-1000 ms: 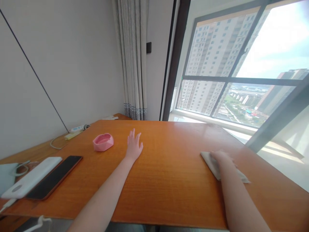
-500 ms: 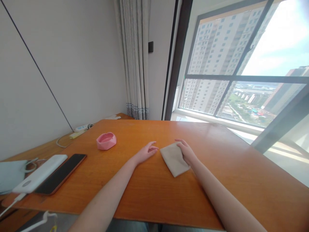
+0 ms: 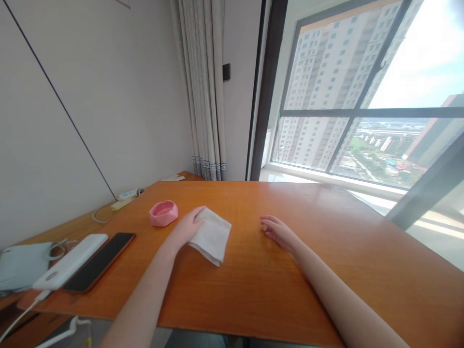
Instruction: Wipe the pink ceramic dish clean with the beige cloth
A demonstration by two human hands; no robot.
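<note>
My left hand (image 3: 186, 226) grips the left edge of a folded pale cloth (image 3: 213, 236), thumb on top of it. The cloth is tilted, and its folded layers show at the lower edge. To the right, apart from the cloth, my right hand (image 3: 276, 229) is just above the table, its fingers loosely bent and a little apart, with nothing in them. Close to my left hand, on its far left side, a pink faceted ashtray (image 3: 164, 214) rests on the table (image 3: 239, 295).
At the left lie a black-screened phone (image 3: 99, 262) and a white power bank (image 3: 70, 261) with a cable plugged in. A pale pouch-like thing (image 3: 22, 266) is beyond them. A power strip (image 3: 127, 195) runs along the wall. A curtain (image 3: 206, 92) hangs behind the table.
The cloth has passed from my right hand to my left and moved left, towards the ashtray. My right hand has let go and stays on the right side.
</note>
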